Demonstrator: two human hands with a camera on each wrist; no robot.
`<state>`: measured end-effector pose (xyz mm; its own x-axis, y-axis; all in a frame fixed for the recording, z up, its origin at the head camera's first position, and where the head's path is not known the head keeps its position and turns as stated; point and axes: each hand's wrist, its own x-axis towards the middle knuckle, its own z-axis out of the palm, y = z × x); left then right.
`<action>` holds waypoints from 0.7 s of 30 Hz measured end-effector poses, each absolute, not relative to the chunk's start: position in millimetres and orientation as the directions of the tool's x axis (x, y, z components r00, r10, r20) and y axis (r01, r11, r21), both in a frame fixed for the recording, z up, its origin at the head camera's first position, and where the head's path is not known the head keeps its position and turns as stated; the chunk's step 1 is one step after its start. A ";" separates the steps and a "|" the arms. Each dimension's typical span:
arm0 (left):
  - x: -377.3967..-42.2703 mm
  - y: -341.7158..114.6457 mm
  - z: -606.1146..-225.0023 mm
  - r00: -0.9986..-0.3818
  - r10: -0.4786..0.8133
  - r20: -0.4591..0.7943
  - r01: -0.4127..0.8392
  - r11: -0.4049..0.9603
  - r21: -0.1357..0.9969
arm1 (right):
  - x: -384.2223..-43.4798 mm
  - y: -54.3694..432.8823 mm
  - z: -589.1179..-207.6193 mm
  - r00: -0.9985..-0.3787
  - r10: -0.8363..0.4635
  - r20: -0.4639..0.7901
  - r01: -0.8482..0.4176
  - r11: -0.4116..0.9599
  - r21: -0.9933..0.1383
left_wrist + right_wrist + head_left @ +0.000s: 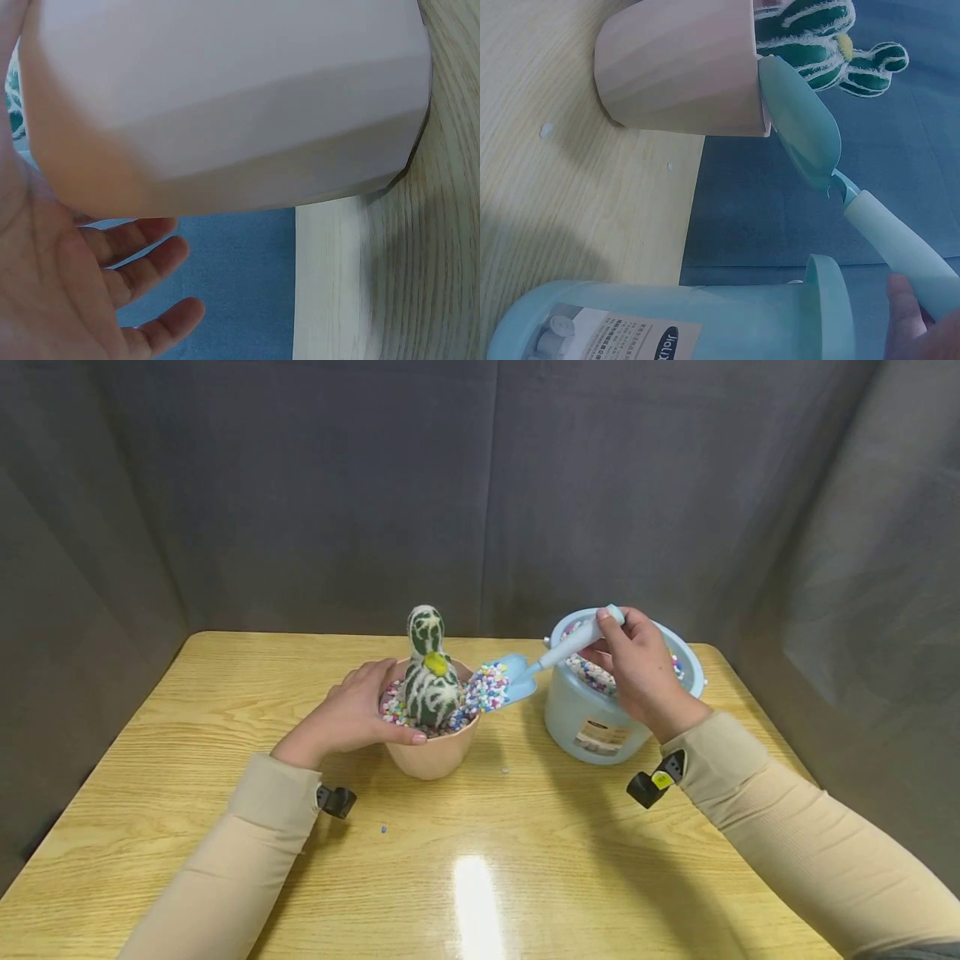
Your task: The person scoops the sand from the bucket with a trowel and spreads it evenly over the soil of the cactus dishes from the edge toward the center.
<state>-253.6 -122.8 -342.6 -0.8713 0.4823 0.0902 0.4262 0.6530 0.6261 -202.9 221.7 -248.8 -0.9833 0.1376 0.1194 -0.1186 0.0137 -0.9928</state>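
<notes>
A blue hand trowel (517, 679) carries multicoloured pebbles (487, 687); my right hand (641, 668) grips its handle. The scoop's tip is at the right rim of a peach flowerpot (431, 756), as the right wrist view also shows. In the pot stands a green-and-white cactus (432, 697) with a yellow flower (436, 663), with pebbles around its base. My left hand (352, 714) holds the pot's left side, thumb along the front. In the left wrist view, several fingers (150, 270) reach past the pot wall (225, 97).
A light blue bucket (581, 727) of similar pebbles stands right of the pot, beneath my right hand. Loose pebbles lie on the wooden table (337, 893), one of them blue (384, 829). Grey curtains (337, 502) hang behind and at the sides.
</notes>
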 end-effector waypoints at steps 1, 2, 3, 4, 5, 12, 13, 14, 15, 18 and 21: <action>-253.3 -122.4 -342.5 -0.872 0.481 0.093 0.427 0.654 0.624 | -202.8 221.7 -248.3 -0.983 0.138 0.120 -0.118 0.021 -0.993; -253.1 -122.1 -342.6 -0.872 0.480 0.094 0.428 0.655 0.623 | -202.6 221.7 -247.9 -0.983 0.138 0.119 -0.117 0.023 -0.993; -252.7 -121.9 -342.6 -0.873 0.478 0.095 0.426 0.655 0.624 | -202.4 221.8 -247.4 -0.983 0.140 0.117 -0.115 0.023 -0.993; -252.7 -121.7 -342.8 -0.874 0.477 0.094 0.425 0.656 0.624 | -202.3 221.8 -247.1 -0.983 0.140 0.115 -0.113 0.020 -0.993; -252.6 -121.5 -343.0 -0.875 0.476 0.094 0.424 0.656 0.625 | -202.1 221.9 -246.9 -0.983 0.142 0.112 -0.110 0.021 -0.994; -251.1 -119.2 -343.2 -0.880 0.466 0.087 0.413 0.664 0.624 | -200.4 222.5 -247.4 -0.985 0.128 0.117 -0.114 0.033 -0.993; -250.7 -118.7 -342.9 -0.882 0.464 0.085 0.410 0.666 0.623 | -200.2 222.5 -247.5 -0.985 0.124 0.118 -0.114 0.036 -0.993; -250.2 -118.2 -342.9 -0.883 0.461 0.085 0.409 0.669 0.621 | -200.1 222.5 -247.6 -0.986 0.120 0.120 -0.116 0.040 -0.993; -249.8 -117.7 -342.8 -0.884 0.459 0.085 0.408 0.671 0.619 | -200.0 222.7 -247.8 -0.986 0.118 0.119 -0.115 0.043 -0.992; -248.7 -116.2 -343.1 -0.887 0.454 0.090 0.408 0.677 0.613 | -199.8 223.2 -248.2 -0.985 0.120 0.121 -0.116 0.047 -0.992; -248.5 -115.3 -343.4 -0.889 0.448 0.099 0.411 0.682 0.605 | -200.3 223.1 -248.5 -0.984 0.127 0.123 -0.117 0.051 -0.992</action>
<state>-248.5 -115.3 -343.4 -0.8885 0.4481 0.0988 0.4111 0.6816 0.6054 -200.3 223.1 -248.5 -0.9843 0.1269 0.1227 -0.1171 0.0509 -0.9918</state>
